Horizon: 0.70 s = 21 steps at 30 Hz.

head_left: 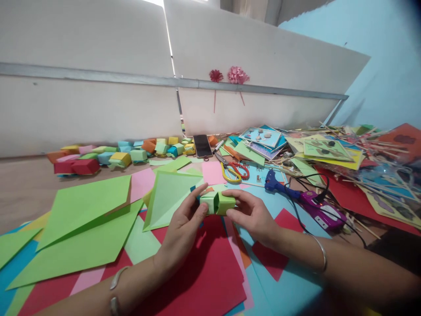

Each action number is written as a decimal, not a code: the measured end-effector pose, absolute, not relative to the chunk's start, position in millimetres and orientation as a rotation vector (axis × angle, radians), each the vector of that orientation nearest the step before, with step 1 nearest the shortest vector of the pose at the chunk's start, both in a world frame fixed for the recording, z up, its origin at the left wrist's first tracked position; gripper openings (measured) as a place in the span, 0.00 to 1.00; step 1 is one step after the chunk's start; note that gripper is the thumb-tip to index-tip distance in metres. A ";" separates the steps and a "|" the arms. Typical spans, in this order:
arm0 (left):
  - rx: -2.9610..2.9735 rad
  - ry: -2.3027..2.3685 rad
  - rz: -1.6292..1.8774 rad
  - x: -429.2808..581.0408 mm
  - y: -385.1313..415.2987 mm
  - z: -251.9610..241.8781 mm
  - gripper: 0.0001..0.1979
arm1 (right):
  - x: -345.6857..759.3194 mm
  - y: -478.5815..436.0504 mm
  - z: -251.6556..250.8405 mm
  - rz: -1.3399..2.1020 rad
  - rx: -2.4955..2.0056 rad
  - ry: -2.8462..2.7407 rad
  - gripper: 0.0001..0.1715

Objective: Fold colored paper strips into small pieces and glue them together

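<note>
Both hands meet over a stack of coloured paper. Between the thumb and fingers of my left hand (184, 228) is a pale green folded paper box (207, 203). My right hand (253, 215) pinches a brighter green folded paper box (226, 203) from its right side. The two small boxes touch or nearly touch, with a dark opening between them; how far one sits inside the other I cannot tell. Under the hands lies a large red paper sheet (210, 272). Bright green folded sheets (95, 210) lie left of my left hand.
Several folded paper boxes (85, 166) line the back left. A phone (203, 146), scissors (235, 170), a blue glue gun (279, 184) and a purple power strip (322, 210) with black cords lie beyond my hands. Sticks and cards crowd the right. White panels (98, 114) stand behind.
</note>
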<state>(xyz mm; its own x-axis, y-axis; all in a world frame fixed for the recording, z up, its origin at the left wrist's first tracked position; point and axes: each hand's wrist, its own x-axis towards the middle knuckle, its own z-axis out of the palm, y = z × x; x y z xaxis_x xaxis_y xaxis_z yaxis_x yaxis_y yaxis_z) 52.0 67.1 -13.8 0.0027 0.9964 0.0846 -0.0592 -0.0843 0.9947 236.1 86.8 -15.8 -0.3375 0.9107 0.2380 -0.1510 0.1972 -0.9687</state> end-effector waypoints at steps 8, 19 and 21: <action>1.331 1.116 1.289 51.7 65.5 -11.4 0.25 | 235.4 88.1 -19.0 1.160 -0.863 -1.550 0.21; 1.349 1.159 1.242 54.8 65.9 -8.5 0.30 | 236.9 87.4 -16.3 1.159 -0.849 -1.560 0.19; 1.362 1.173 1.231 54.3 65.6 -7.2 0.30 | 236.6 88.2 -16.2 1.136 -0.860 -1.557 0.19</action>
<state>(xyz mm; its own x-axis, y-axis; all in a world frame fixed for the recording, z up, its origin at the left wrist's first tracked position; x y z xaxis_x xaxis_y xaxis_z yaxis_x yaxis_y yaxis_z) 54.3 65.6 -7.2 0.0428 0.9927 0.1131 0.0650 -0.1157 0.9911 236.6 88.2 -16.2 -0.2627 0.9168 0.3008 -0.0065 0.3101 -0.9507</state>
